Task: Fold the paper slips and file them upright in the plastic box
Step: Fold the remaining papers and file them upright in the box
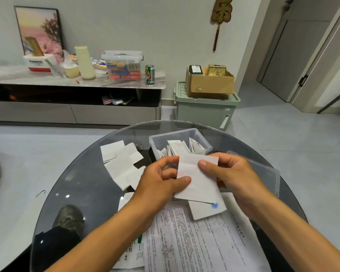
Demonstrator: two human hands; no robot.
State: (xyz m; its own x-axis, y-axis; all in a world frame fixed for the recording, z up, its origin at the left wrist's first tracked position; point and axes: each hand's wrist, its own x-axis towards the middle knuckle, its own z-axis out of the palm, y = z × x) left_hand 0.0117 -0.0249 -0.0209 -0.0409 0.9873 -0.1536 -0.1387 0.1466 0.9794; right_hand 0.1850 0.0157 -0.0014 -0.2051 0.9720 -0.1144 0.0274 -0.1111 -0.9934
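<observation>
Both hands hold a white folded paper slip (199, 180) above the round glass table (82, 193). My left hand (161, 183) pinches its left edge with thumb on top. My right hand (232, 173) pinches the upper right part, thumb on the front. Just behind the slip stands the clear plastic box (182, 142), with several folded slips (177, 149) upright inside. A pile of white slips (124, 163) lies left of the box. Another slip with a blue mark (208, 210) lies under the held one.
The box's clear lid (267, 173) lies at the table's right edge. Large printed sheets (188, 242) cover the near part of the table. My foot (69, 216) shows through the glass at left. A green storage bin (204, 108) and a low cabinet (73, 91) stand beyond.
</observation>
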